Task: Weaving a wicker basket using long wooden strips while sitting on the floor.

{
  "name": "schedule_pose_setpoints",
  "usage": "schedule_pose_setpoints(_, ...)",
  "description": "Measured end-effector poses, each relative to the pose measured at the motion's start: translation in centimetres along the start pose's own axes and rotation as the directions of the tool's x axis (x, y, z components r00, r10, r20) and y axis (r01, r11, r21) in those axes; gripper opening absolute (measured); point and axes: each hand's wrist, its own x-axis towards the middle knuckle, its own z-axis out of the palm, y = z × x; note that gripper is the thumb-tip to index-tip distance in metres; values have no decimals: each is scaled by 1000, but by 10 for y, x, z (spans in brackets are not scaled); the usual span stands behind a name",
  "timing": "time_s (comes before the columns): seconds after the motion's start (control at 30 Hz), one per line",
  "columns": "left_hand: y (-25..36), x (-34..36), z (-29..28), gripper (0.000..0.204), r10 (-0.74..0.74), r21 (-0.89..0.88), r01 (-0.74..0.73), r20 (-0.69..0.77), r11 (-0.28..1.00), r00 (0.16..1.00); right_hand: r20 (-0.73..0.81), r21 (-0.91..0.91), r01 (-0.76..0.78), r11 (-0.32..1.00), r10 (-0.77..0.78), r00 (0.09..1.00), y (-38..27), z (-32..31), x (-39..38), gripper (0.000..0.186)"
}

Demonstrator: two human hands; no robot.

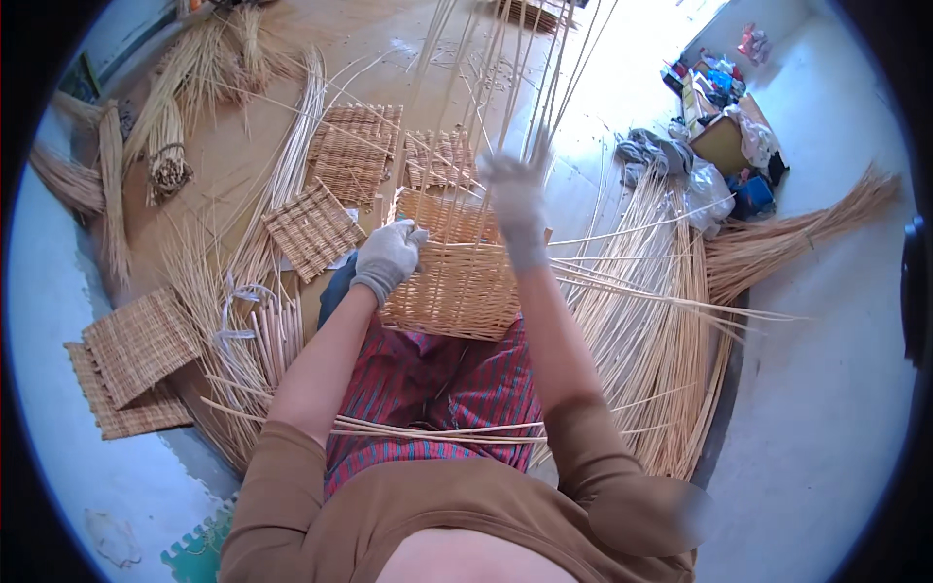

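Observation:
A partly woven wicker basket point(457, 296) rests at my lap, its woven wall toward me and long upright canes point(496, 78) rising from it. My left hand point(387, 255), in a pale grey work glove, is closed on the basket's left upper edge. Over the basket's right side, my right hand point(515, 194) is raised among the uprights in a matching glove. Motion smears its fingers, so their grip is unclear. Several loose weaving canes point(632, 277) stretch out to the right from the basket. Other canes point(437, 432) lie across my striped trousers.
Woven panels point(355, 151) lie ahead, with another tilted panel point(311, 228) closer and stacked ones point(146, 345) at left. Cane bundles point(671, 389) spread at my right, beside a tied bundle point(807, 228). A cluttered box point(719, 146) stands by the right wall. More bundles point(167, 155) lie far left.

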Motion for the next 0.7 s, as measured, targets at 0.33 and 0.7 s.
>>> schedule_pose_setpoints(0.33, 22, 31, -14, 58, 10, 179, 36, -253, 983, 967, 341, 932, -335, -139, 650, 679, -99, -68, -71, 19)
schedule_pose_setpoints(0.7, 18, 19, 49, 22, 199, -50, -199, -18, 979, 980, 405, 787, -588, -186, 874, 267, -54, -93, -102, 9)
